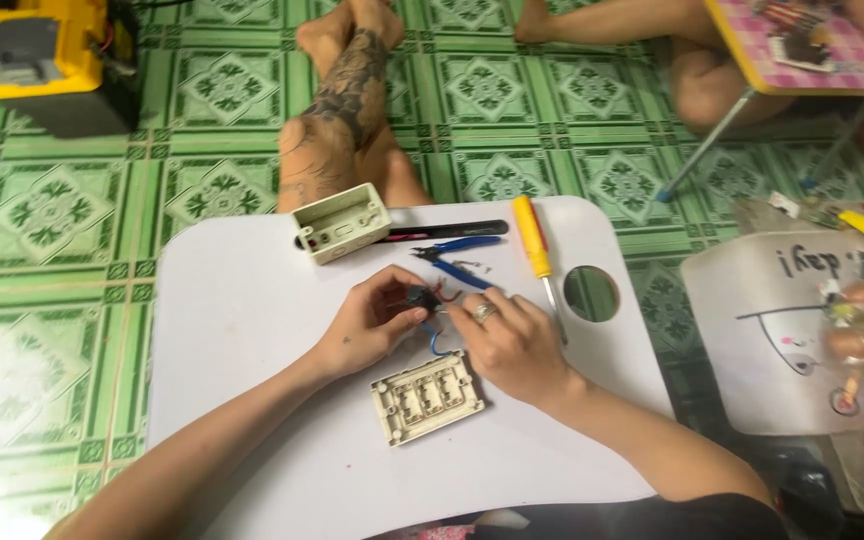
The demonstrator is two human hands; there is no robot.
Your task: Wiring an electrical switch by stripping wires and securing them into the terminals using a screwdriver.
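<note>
My left hand (372,325) and my right hand (510,338) meet over the middle of a small white lap table (242,330). Both pinch a small dark electrical part (420,297) with red and blue wires hanging from it. A ring sits on a finger of the right hand. Just below the hands lies a cream switch faceplate (427,396) with three rockers. A cream plastic wall box (341,222) rests at the table's far edge. Blue-handled pliers (457,258) lie just beyond the hands.
A yellow-handled screwdriver (534,245) and a black pen-like tool (452,230) lie on the table by a round cup hole (590,293). A tattooed leg (342,110) stretches on the green tiled floor. A yellow machine (47,50) sits far left; another white table (782,330) is right.
</note>
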